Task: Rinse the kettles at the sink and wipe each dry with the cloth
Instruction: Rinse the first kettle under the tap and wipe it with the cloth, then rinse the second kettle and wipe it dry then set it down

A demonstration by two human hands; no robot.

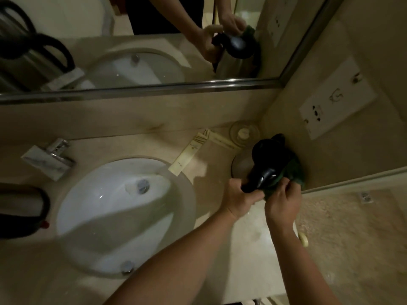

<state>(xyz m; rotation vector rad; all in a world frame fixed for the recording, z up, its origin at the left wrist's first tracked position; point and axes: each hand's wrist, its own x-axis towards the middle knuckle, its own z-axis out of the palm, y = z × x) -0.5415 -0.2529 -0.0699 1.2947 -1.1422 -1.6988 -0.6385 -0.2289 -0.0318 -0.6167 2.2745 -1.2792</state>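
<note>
You stood at the table (211, 164), with the sink (105, 216) set into it on your left and the mirror (154, 40) running along the wall behind. The kettle (267, 159) you were drying sat at the far right of the table, close to the side wall, its black lid and handle toward you. A second kettle (21, 211) stood at the left edge of the view, beside the sink, well apart from your hands.

Your left hand (239, 198) gripped the lower end of the black handle, fingers curled round it. Your right hand (283, 200) pinched the green cloth (294, 170) against the kettle's near right side, fingers bent into the fabric.

By my reckoning this was the wiping step. To do it well, you needed the left hand to hold the kettle steady by the handle while the right drew the cloth round the body, under the spout and around the handle joint, turning the kettle rather than reaching behind it.

The wall plate (337, 100) carried sockets and a small pictogram. The paper sachets (193, 148) near the back wall bore print too blurred to read. I could see no brand on either kettle.
</note>
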